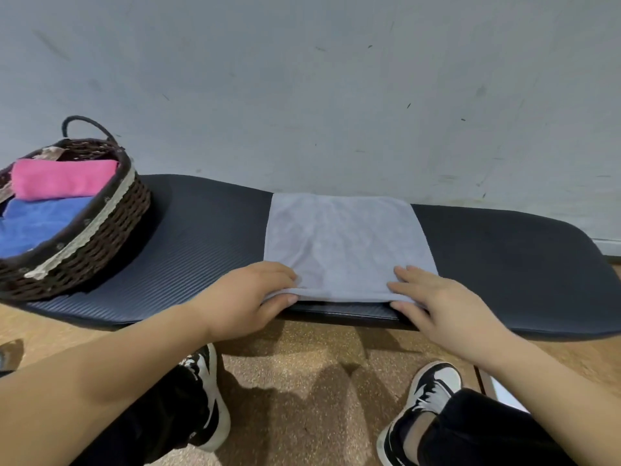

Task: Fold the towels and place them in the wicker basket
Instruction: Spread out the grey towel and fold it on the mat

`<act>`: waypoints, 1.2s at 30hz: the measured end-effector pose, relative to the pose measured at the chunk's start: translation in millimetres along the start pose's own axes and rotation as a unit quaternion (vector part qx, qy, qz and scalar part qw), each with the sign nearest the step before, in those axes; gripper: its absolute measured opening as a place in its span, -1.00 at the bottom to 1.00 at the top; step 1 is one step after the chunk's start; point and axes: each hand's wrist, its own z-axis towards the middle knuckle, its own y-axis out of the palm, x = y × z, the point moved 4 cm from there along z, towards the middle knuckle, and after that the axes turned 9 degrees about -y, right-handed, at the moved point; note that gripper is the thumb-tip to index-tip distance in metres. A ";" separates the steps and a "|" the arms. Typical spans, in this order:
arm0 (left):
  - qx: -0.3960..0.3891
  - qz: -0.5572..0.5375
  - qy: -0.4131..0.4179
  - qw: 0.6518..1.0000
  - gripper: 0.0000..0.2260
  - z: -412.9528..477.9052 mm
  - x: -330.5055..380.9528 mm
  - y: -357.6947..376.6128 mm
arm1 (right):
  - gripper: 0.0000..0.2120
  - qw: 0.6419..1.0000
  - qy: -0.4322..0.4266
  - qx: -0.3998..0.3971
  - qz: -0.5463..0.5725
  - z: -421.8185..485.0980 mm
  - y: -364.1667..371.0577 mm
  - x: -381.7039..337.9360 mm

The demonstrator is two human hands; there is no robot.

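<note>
Scuffed grey wall [302, 79] is standing behind a long black padded counter [201, 237] with a ribbed top, and a speckled brown floor [302, 381] is showing beneath it. A grey towel [346, 240] is lying flat across the middle of the counter, reaching from the far edge by the wall to the near edge.

The person is leaning over it with both arms out. Their left hand [248, 297] is pinching the towel's near left corner, fingers lying on top and thumb tucked under the hem. Their right hand [437, 297] is grasping the near right corner the same way, fingers on the cloth and thumb below it.

Well to the left, a dark wicker basket [111, 223] with a pale lace band and a looped handle [84, 124] is sitting on the counter's left end. A folded pink towel [64, 179] is lying in it on the far side, with a blue towel [37, 223] just nearer. Below, a left sneaker [208, 391] and a right sneaker [426, 395], both black and white, are resting on the floor.
</note>
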 end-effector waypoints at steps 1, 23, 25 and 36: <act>-0.003 -0.004 -0.016 1.000 -0.61 -0.3 -2.2 -5.1 | -0.63 0.999 0.018 -0.004 0.034 -0.9 -5.9 6.0; -0.057 -0.297 -0.249 0.920 -0.87 40.1 -21.5 -79.1 | -0.84 0.888 0.243 -0.041 0.388 47.3 -60.9 60.4; 0.013 -0.274 -0.259 0.926 -0.90 55.6 -26.3 -79.1 | -0.84 0.889 0.262 0.022 0.376 63.0 -55.5 72.2; 0.067 -0.060 -0.249 0.964 -0.92 133.0 -54.0 -47.1 | -0.86 0.929 0.305 0.063 0.200 106.7 -19.1 105.3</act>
